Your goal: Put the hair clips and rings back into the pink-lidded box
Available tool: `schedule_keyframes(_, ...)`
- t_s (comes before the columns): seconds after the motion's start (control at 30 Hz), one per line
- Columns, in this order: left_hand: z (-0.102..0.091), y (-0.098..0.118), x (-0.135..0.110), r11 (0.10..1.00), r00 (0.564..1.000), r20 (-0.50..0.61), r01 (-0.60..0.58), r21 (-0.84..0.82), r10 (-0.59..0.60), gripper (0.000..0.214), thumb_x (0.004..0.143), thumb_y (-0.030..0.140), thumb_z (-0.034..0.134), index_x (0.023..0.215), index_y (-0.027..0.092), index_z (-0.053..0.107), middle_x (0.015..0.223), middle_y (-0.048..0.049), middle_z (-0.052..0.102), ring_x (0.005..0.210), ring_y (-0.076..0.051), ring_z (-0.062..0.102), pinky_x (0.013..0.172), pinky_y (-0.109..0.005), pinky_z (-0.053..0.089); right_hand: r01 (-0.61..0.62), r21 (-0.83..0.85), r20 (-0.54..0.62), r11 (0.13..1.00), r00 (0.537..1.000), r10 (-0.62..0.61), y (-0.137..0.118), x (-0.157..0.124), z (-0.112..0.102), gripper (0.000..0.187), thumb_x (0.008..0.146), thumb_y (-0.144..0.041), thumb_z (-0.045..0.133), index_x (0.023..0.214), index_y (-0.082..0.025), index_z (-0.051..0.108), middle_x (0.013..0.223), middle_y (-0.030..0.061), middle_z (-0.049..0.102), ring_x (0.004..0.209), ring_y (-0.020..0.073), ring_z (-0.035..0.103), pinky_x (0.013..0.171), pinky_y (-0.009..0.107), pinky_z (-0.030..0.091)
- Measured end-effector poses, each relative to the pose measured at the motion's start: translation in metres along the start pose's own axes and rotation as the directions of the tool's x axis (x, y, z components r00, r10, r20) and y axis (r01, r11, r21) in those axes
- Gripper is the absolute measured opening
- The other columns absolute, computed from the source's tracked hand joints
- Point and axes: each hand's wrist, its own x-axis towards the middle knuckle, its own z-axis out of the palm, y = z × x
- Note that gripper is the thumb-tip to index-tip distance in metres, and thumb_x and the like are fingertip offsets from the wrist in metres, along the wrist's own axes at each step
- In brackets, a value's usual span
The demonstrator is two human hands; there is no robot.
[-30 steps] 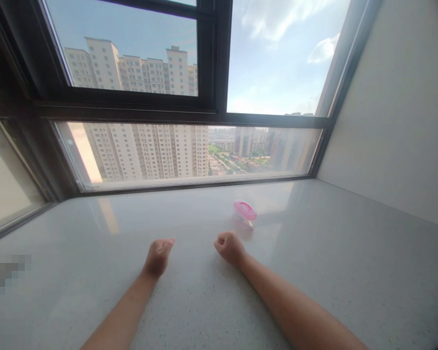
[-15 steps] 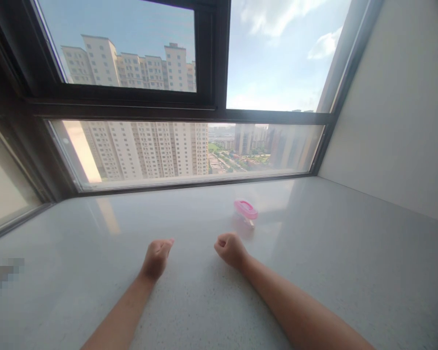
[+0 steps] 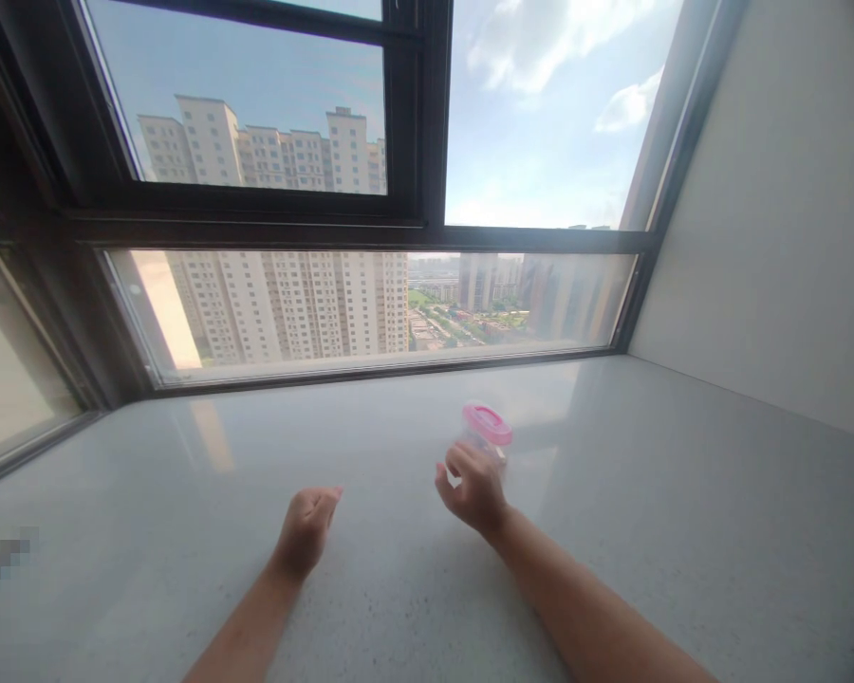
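A small clear container with a pink lid (image 3: 487, 424) stands on the pale stone windowsill (image 3: 647, 493). My right hand (image 3: 473, 489) is right at its near side, fingers uncurled and spread in a curve against the container's wall, not wrapped round it. My left hand (image 3: 306, 526) rests on the sill to the left, well apart from the container. It is loosely curled into a fist with nothing in it.
Dark-framed windows (image 3: 427, 123) run along the far edge of the sill, with tower blocks outside. A plain wall (image 3: 775, 237) bounds the sill on the right. A blurred patch (image 3: 0, 560) sits at the left edge.
My right hand has uncurled from a fist and moved forward to the container. The left hand has stayed put. The view has tilted slightly.
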Motion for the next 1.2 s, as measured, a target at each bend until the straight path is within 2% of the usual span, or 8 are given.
schedule_keyframes(0.1, 0.0, 0.002, 0.0, 1.0, 1.0, 0.007, 0.018, -0.009, -0.018, 0.043, 0.082, 0.039, 0.034, 0.044, 0.025, 0.021, 0.04, 0.0063, 0.02, 0.039, -0.01, 0.019, 0.044, -0.026, 0.019, -0.04, -0.083, -0.079, 0.996, 0.996, 0.034, 0.019, 0.013, -0.018, 0.008, 0.076, -0.022, 0.049, 0.079, -0.017, 0.055, 0.084, 0.007, 0.054, 0.085, 0.0205, 0.05, 0.078, 0.032, 0.038)
schedule_keyframes(0.23, 0.001, 0.003, 0.001, 0.999, 0.999, 0.023, 0.049, -0.024, -0.049, 0.043, 0.082, 0.041, 0.034, 0.045, 0.025, 0.02, 0.041, 0.0068, 0.018, 0.04, -0.01, 0.018, 0.045, -0.026, 0.018, -0.309, -0.272, -0.128, 0.911, 0.95, 0.284, 0.053, 0.014, -0.029, 0.043, 0.074, -0.032, 0.058, 0.116, -0.024, 0.054, 0.124, 0.0119, 0.045, 0.114, 0.0316, 0.041, 0.09, 0.047, 0.034)
schedule_keyframes(0.33, 0.002, 0.0, 0.001, 0.998, 0.998, 0.031, 0.056, -0.028, -0.055, 0.043, 0.083, 0.042, 0.033, 0.046, 0.024, 0.019, 0.042, 0.007, 0.017, 0.041, -0.01, 0.018, 0.045, -0.026, 0.018, -0.415, -0.289, -0.035, 0.862, 0.905, 0.424, 0.077, 0.008, -0.025, 0.06, 0.072, -0.04, 0.061, 0.129, -0.028, 0.047, 0.134, 0.0131, 0.036, 0.12, 0.0361, 0.037, 0.089, 0.051, 0.037)
schedule_keyframes(0.43, 0.002, -0.001, 0.002, 0.999, 0.999, 0.036, 0.039, -0.01, -0.039, 0.042, 0.083, 0.042, 0.033, 0.048, 0.024, 0.019, 0.043, 0.007, 0.017, 0.042, -0.01, 0.017, 0.045, -0.026, 0.019, -0.384, -0.118, 0.142, 0.916, 0.906, 0.398, 0.086, 0.005, -0.018, 0.052, 0.077, -0.032, 0.057, 0.128, -0.022, 0.05, 0.125, 0.0135, 0.046, 0.115, 0.0274, 0.046, 0.093, 0.042, 0.04)
schedule_keyframes(0.53, 0.005, 0.004, 0.004, 1.0, 0.999, 0.042, 0.02, -0.016, -0.02, 0.041, 0.083, 0.043, 0.034, 0.05, 0.024, 0.02, 0.045, 0.0071, 0.018, 0.043, -0.009, 0.019, 0.044, -0.025, 0.019, -0.353, 0.014, 0.203, 0.936, 0.917, 0.343, 0.07, 0.007, -0.011, 0.05, 0.078, -0.028, 0.057, 0.127, -0.023, 0.051, 0.119, 0.0109, 0.051, 0.11, 0.024, 0.05, 0.096, 0.038, 0.04)
schedule_keyframes(0.67, 0.02, 0.025, 0.002, 0.995, 0.985, 0.153, 0.084, -0.058, -0.075, 0.042, 0.083, 0.05, 0.036, 0.053, 0.021, 0.035, 0.043, 0.0069, 0.029, 0.037, -0.008, 0.029, 0.04, -0.022, 0.022, -0.267, 0.197, 0.342, 0.943, 0.92, 0.189, 0.016, 0.008, -0.002, 0.054, 0.076, -0.025, 0.061, 0.129, -0.028, 0.049, 0.123, 0.0081, 0.05, 0.109, 0.022, 0.052, 0.095, 0.036, 0.041)
schedule_keyframes(0.83, 0.046, 0.046, -0.011, 0.914, 0.854, 0.388, 0.401, -0.065, -0.347, 0.051, 0.072, 0.065, 0.045, 0.075, 0.015, 0.052, 0.062, -0.0044, 0.063, 0.034, -0.014, 0.053, 0.032, -0.022, 0.027, -0.191, 0.35, 0.416, 0.917, 0.909, 0.03, -0.037, 0.003, 0.007, 0.058, 0.074, -0.022, 0.063, 0.13, -0.03, 0.048, 0.128, 0.0078, 0.046, 0.11, 0.0222, 0.052, 0.094, 0.035, 0.041)
schedule_keyframes(1.2, 0.04, 0.049, -0.015, 0.73, 0.827, 0.314, 0.56, -0.392, -0.466, 0.049, 0.056, 0.056, 0.071, 0.069, 0.009, 0.063, 0.065, -0.0083, 0.067, 0.051, -0.013, 0.059, 0.044, -0.019, 0.036, -0.22, 0.44, 0.458, 0.871, 0.889, -0.007, -0.043, 0.005, 0.002, 0.063, 0.069, -0.017, 0.064, 0.128, -0.03, 0.049, 0.127, 0.0078, 0.045, 0.111, 0.0225, 0.051, 0.096, 0.036, 0.039)
